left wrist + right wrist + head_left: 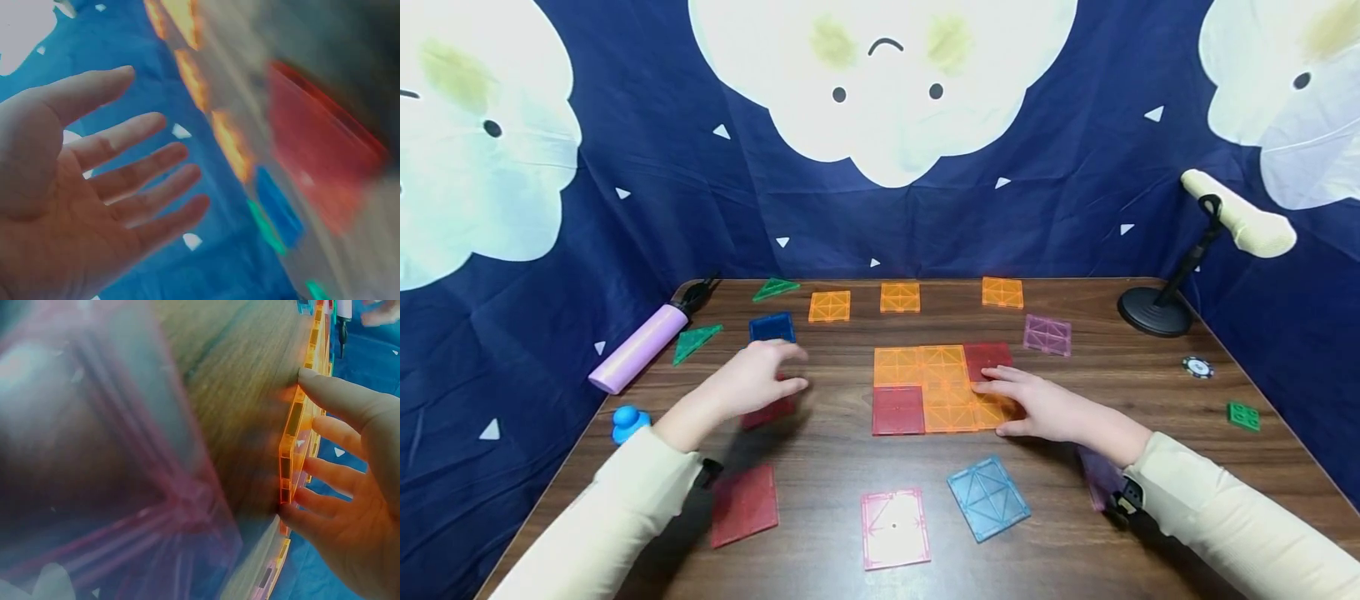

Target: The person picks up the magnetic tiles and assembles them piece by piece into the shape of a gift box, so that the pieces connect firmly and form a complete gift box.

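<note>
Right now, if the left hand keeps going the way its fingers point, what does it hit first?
Probably the joined orange tiles; the left hand points right across bare table, above a red tile. Depth is unclear.

the head view is evenly and fairly brightly lit, with soft shadows under the sleeves and wide-angle bending at the edges. the left hand (752,383) is motion-blurred. both wrist views are smeared, close things out of focus, and orange tiles (294,434) glow.
</note>
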A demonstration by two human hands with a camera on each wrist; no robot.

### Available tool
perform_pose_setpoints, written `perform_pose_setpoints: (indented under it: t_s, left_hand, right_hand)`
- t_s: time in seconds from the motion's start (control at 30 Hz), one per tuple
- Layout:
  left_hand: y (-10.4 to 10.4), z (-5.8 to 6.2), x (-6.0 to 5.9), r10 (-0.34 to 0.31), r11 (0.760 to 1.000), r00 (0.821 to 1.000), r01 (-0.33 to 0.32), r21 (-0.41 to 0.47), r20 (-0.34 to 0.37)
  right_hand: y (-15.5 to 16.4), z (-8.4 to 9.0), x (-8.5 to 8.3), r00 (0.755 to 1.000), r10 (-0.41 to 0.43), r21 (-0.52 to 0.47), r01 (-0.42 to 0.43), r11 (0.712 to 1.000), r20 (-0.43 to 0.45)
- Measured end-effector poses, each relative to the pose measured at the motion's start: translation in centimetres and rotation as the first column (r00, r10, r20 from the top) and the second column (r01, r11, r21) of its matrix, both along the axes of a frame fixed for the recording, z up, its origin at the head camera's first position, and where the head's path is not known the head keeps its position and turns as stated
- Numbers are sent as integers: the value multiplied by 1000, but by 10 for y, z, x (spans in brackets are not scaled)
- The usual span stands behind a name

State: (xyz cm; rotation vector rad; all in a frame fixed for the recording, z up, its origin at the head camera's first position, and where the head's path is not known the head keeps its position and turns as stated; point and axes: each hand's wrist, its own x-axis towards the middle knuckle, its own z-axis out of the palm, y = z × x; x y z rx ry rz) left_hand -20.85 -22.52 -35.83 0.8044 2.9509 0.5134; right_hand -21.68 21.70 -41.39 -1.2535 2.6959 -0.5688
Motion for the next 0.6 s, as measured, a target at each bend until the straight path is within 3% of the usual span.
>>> perform_pose_setpoints:
  t_s: [0.1,0.27,0.43,0.6]
  left_hand:
    - [-25,-5,11,59,996,996,-54,-71,64]
    - [-37,-22,23,40,992,989,-23,-122,139]
    - [-22,-35,30,-26,995,993,37,-96,115]
    - [7,-37,34,-107,991,986,117,-70,131]
  right_hand:
    - [-2,1,0,1000,-1,8,1,1000,-5]
    - [-1,2,0,1000,-1,14,1,1000,-11]
    - [-2,-1,-2,1000,2,18,-2,1000,0]
    - [-1,0,-3,1000,-5,15,5,1000,2]
